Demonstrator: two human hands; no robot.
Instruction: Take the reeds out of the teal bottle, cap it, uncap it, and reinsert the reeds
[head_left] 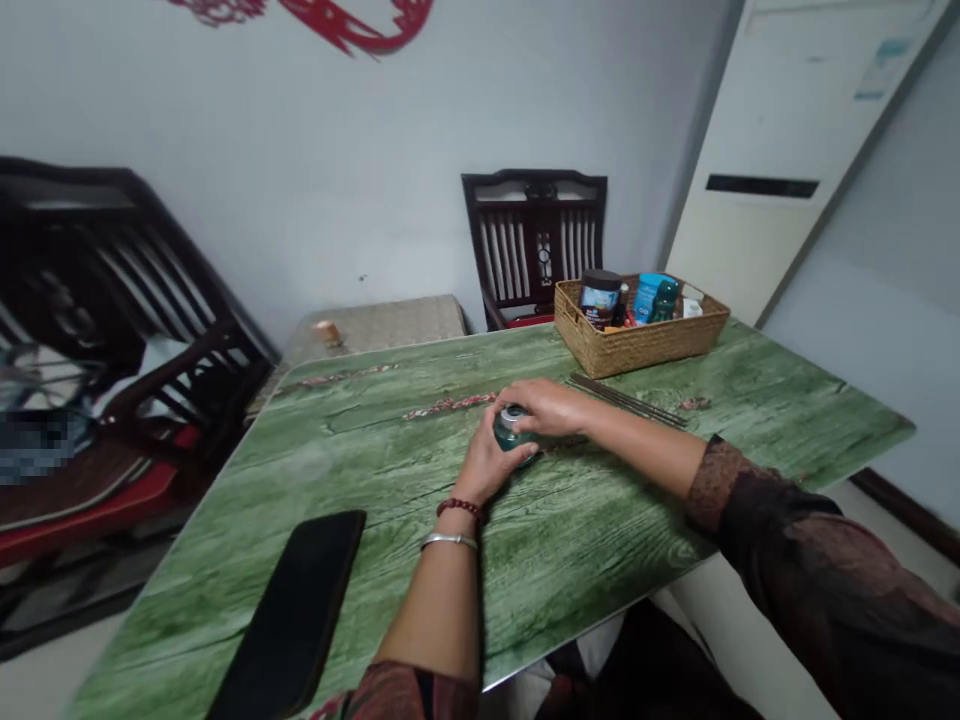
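A small green glass bottle [513, 436] with a pale grey top stands upright on the green wood-patterned table. My left hand [484, 458] is wrapped round its body from the near left, with the thumb along the front. From the right, my right hand [546, 405] curls over the bottle's top, its fingers closed at the neck. Between them, both hands hide much of the bottle, and whether a cap sits under my right fingers cannot be made out.
A woven basket [637, 350] with jars and bottles stands at the table's back right. Thin dark sticks [630, 402] lie before it. A black phone [296, 610] lies at the left of the table [405, 560]. Dark wooden chairs [541, 245] stand behind and at the left.
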